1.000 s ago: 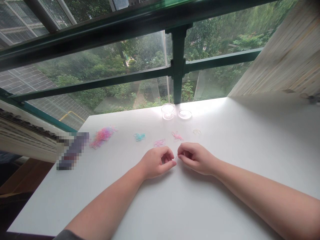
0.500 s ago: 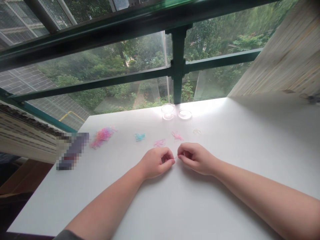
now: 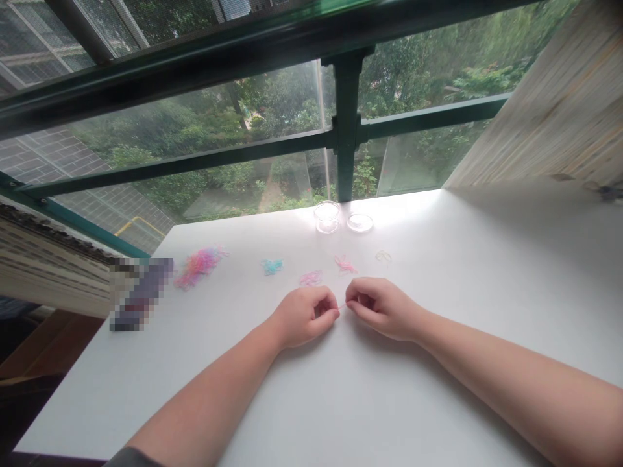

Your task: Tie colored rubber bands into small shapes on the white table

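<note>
My left hand (image 3: 304, 316) and my right hand (image 3: 379, 306) rest on the white table (image 3: 341, 389), fingers curled, fingertips almost meeting. Between them they pinch a thin pink rubber band (image 3: 342, 305) stretched a little. Just beyond the hands lie small heaps of tiny bands sorted by colour: a purple-pink heap (image 3: 310, 278), a pink heap (image 3: 344, 264), a teal heap (image 3: 272, 266) and a pale yellow heap (image 3: 383, 257). A bigger mixed pile of bands (image 3: 198, 264) lies further left.
A small clear jar (image 3: 326, 216) and its clear lid (image 3: 360, 222) stand at the table's far edge by the green window frame (image 3: 347, 123). A blurred-out object (image 3: 141, 293) lies near the left edge. A bamboo blind (image 3: 549, 123) hangs at the right.
Almost nothing: both hands stay in place, with the fingertips shifting very slightly on the thin band.
</note>
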A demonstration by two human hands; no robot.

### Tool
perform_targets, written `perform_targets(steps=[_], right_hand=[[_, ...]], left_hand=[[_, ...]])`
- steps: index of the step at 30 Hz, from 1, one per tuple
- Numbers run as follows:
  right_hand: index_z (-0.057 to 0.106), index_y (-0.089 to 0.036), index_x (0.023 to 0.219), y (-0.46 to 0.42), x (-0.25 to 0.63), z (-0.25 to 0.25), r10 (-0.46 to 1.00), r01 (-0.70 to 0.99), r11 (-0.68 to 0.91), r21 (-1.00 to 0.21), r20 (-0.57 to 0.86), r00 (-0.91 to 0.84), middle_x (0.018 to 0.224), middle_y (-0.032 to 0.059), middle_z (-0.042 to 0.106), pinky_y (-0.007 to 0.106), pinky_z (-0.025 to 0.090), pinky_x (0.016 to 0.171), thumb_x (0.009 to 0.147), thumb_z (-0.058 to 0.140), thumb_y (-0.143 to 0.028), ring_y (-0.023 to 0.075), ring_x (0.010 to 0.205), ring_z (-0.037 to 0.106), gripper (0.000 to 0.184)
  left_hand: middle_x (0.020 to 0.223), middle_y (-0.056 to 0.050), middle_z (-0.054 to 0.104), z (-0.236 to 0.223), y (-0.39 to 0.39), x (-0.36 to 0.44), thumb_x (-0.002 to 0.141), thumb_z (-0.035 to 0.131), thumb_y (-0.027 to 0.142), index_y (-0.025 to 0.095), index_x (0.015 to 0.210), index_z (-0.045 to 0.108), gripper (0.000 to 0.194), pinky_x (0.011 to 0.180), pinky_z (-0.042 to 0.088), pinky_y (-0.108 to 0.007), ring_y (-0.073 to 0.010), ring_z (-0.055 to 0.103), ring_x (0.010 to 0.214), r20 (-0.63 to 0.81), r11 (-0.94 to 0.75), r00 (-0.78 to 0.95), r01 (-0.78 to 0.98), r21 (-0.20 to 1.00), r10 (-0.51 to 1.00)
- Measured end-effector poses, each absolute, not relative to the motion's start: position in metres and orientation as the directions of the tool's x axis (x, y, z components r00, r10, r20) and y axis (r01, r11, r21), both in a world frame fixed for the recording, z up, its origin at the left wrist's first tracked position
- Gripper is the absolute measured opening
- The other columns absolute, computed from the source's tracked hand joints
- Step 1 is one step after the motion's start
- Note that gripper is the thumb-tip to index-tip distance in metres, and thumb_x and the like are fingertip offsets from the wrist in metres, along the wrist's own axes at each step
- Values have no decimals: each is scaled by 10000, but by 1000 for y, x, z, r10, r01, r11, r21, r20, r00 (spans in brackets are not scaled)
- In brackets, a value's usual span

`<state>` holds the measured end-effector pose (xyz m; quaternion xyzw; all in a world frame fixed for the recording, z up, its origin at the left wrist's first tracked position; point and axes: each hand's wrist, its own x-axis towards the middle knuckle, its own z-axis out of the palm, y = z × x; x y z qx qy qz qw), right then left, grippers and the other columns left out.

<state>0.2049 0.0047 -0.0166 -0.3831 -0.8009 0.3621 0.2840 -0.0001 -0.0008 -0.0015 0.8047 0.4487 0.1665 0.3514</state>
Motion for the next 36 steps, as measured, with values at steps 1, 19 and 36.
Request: perform_targets(steps=[1, 19, 36], right_hand=[[529, -178, 733, 5, 205, -16, 819, 409, 444, -797, 177, -546, 570, -45, 442, 199, 314, 490, 748, 487, -107, 79, 517, 377, 84], [525, -178, 728, 5, 205, -16, 826, 404, 438, -803, 182, -534, 570, -42, 449, 199, 318, 490, 744, 490, -111, 82, 517, 379, 78], [521, -176, 729, 4, 204, -17, 831, 409, 432, -804, 179, -526, 576, -47, 445, 195, 320, 494, 746, 492, -95, 75, 520, 380, 87]], left_hand=[[714, 1, 604, -2, -1, 0, 784, 502, 244, 190, 766, 569, 87, 587, 399, -233, -115, 513, 621, -47, -350, 542, 605, 715, 839], [704, 9, 592, -1, -1, 0, 779, 501, 231, 192, 754, 558, 74, 586, 395, -227, -112, 509, 625, -45, -363, 552, 605, 709, 832], [696, 20, 581, -2, 1, -2, 781, 505, 226, 192, 755, 550, 62, 578, 384, -221, -102, 493, 609, -49, -373, 562, 609, 700, 826]])
